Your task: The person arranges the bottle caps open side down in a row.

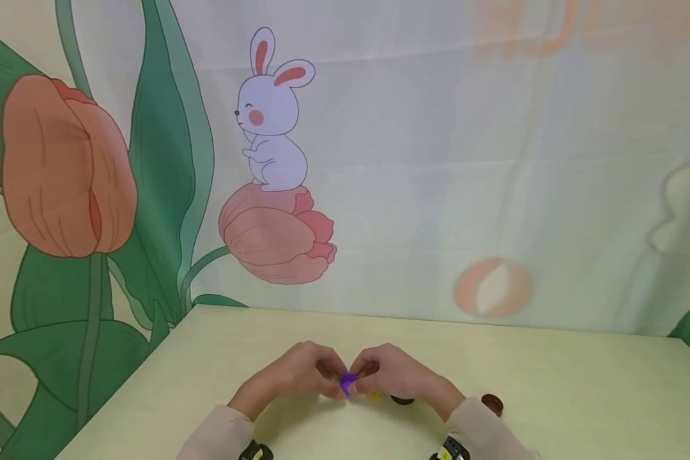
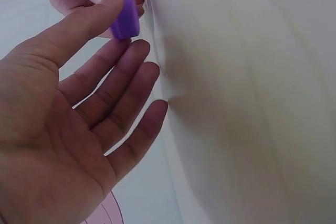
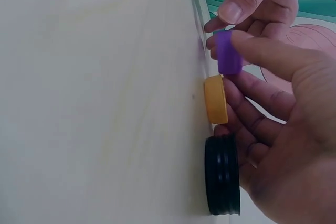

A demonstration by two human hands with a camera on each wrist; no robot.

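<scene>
Left hand and right hand, both only loosely curled, together pinch one small purple cap.

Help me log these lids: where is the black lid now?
In the head view, the black lid lies on the table, partly hidden by the right hand, between the yellow cap on its left and the red-brown lid on its right.

Diffuse, even light in the head view, soft shadows on the table, wrist views dimmer and hazier.
</scene>
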